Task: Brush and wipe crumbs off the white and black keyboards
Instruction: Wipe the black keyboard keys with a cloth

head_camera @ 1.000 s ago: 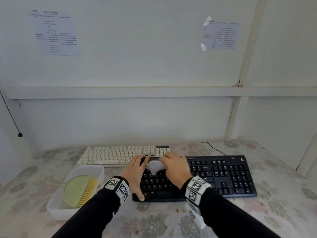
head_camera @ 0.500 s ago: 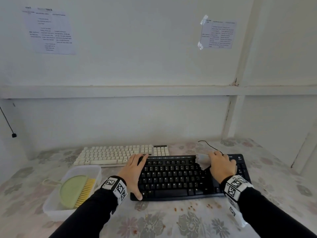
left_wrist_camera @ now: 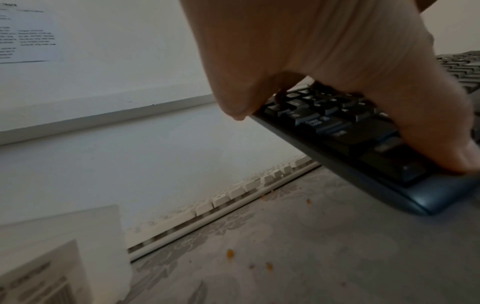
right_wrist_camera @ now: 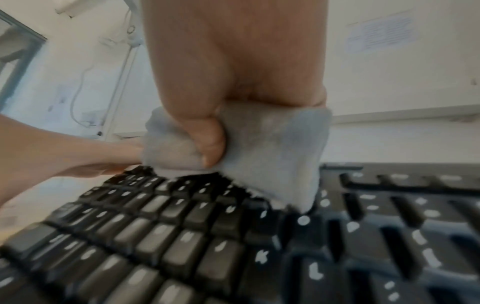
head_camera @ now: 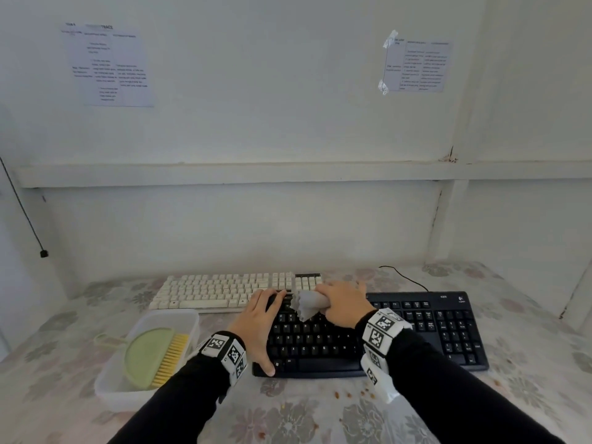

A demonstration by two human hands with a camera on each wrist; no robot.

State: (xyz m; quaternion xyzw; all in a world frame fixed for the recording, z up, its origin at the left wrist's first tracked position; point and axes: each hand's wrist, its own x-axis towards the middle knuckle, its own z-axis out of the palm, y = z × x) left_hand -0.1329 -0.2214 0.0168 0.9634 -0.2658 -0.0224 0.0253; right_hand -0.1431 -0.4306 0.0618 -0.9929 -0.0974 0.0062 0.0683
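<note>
- The black keyboard lies low in the centre-right of the head view on the flowered tablecloth, just in front of the white keyboard, which sits centre-left nearer the wall.
- The right hand is curled round a bunched grey cloth, thumb pressed into the fabric; the cloth's frayed edge touches the upper key rows near the keyboard's left end.
- The left hand lies spread over the black keyboard's left end, fingers straight and reaching to its far edge, thumb on the near corner.
- Orange crumbs are scattered on the tablecloth just in front of the black keyboard.
- At lower left, a clear plastic tub holds a green brush with yellow bristles.
</note>
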